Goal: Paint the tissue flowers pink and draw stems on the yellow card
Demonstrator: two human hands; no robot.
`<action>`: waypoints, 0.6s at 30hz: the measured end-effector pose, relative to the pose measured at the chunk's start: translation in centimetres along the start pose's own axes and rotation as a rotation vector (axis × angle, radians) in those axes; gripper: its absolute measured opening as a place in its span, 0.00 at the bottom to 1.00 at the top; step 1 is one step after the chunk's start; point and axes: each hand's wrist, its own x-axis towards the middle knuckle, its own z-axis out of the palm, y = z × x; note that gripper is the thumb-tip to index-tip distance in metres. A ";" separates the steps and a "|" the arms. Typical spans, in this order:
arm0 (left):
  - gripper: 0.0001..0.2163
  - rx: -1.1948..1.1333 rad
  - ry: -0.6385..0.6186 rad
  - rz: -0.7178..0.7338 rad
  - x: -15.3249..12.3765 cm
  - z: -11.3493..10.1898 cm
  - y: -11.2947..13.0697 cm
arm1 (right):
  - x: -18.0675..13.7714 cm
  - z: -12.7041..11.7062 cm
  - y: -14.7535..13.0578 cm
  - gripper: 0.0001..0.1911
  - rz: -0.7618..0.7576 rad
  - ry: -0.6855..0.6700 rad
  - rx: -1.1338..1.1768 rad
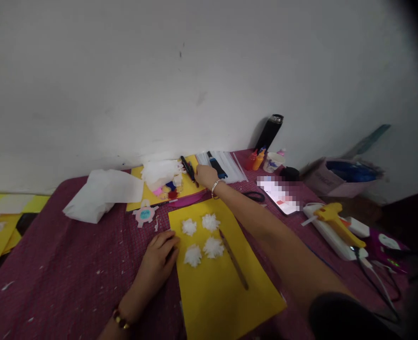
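A yellow paper sheet (223, 288) lies on the maroon tablecloth (70, 274) in front of me. Several white fluffy paper flowers (203, 238) sit on its upper half, and a thin dark stick (234, 259) lies beside them. My left hand (159, 257) rests palm down on the sheet's left edge, fingers flat and slightly curled. My right hand (206, 176) reaches far back to the pens (189, 171) near the wall, its fingers curled over a dark pen; I cannot make out how firmly they hold it.
White tissue paper (102, 192) lies at the back left. Another yellow sheet (180, 189) holds small coloured pieces. A black flask (269, 132), paint bottles (255, 159), a cup (273, 163), a phone (277, 194), scissors (254, 196) and a yellow glue gun (334, 219) stand to the right.
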 end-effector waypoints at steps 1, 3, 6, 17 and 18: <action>0.10 -0.002 -0.002 -0.002 0.0 0.0 0.0 | 0.2 0.2 -0.4 0.18 -0.002 0.005 0.000; 0.10 -0.006 -0.008 -0.009 0.0 0.1 0.1 | 0.1 0.6 -1.4 0.18 -0.032 0.006 0.008; 0.09 -0.009 -0.016 -0.021 0.0 0.1 0.2 | -0.5 1.6 -2.9 0.17 -0.080 -0.060 0.033; 0.10 -0.014 -0.006 -0.025 0.3 0.0 0.5 | 0.5 2.1 -5.1 0.18 -0.046 -0.269 0.295; 0.10 -0.012 -0.002 -0.024 0.3 0.1 0.6 | 0.5 1.7 -5.0 0.18 -0.042 -0.278 0.347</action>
